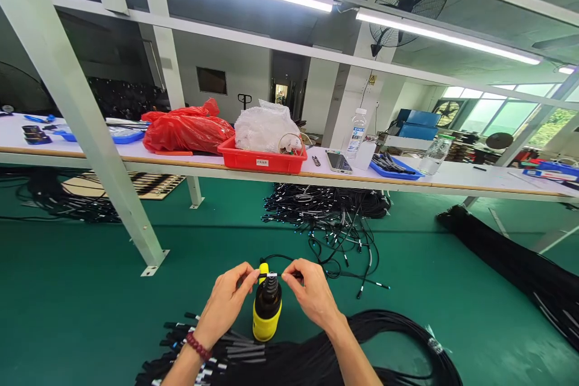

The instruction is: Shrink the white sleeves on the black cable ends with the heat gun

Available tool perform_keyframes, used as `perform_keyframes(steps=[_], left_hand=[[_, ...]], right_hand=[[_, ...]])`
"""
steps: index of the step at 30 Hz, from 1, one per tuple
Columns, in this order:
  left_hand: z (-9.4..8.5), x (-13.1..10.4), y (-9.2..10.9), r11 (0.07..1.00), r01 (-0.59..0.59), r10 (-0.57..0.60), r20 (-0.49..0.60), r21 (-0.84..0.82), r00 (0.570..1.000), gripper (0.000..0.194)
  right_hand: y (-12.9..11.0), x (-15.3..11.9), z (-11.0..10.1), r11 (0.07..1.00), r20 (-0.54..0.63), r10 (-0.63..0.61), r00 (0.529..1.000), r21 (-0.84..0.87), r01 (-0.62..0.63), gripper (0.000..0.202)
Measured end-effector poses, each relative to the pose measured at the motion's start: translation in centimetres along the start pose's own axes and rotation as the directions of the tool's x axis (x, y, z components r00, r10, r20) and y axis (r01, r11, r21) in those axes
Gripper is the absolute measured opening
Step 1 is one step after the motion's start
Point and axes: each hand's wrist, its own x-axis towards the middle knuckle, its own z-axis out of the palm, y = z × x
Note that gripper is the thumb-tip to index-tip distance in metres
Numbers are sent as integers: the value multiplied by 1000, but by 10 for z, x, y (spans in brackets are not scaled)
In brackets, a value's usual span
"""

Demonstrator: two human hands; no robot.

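My left hand (228,300) and my right hand (311,289) pinch the end of a thin black cable (270,275) between them, each at one side of a small white piece on it. They hold it just above a yellow and black tool (266,307) that stands upright on the green table (90,289). The cable loops away behind my right hand. A bundle of black cables (316,356) with white-tipped ends lies under my wrists at the near edge. A beaded bracelet sits on my left wrist.
A heap of loose black cables (330,208) lies further out, a long black bundle (520,265) at the right. A white post foot (154,262) stands left. The raised shelf (452,184) carries a red tray (261,160), a red bag (187,129), a phone (338,161), bottles and blue trays.
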Motion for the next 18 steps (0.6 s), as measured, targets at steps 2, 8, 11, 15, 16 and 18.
perform_keyframes(steps=[2,8,11,15,16,18], left_hand=[[0,1,1,1000,0,0,4,-3,1000,45],[1,2,1,1000,-4,4,-3,-3,1000,41],[1,3,0,1000,-10,10,-9,1,1000,37],[1,3,0,1000,-30,30,-23,2,999,29],[1,3,1,999,-35,35,-28,3,999,28],[1,2,3,999,-42,42,-33,11,999,31]], right_hand=[[1,0,0,1000,-3,0,1000,5,0,14],[2,1,1,1000,-19,0,1000,11,1,12],[2,2,2,1000,-30,-2,1000,4,2,11],[1,1,3,1000,-39,-9,999,-17,9,10],[0,1,2,1000,-36,-11,999,-25,10,10],[-2,0,1,999,-21,-12,1000,-44,11,11]])
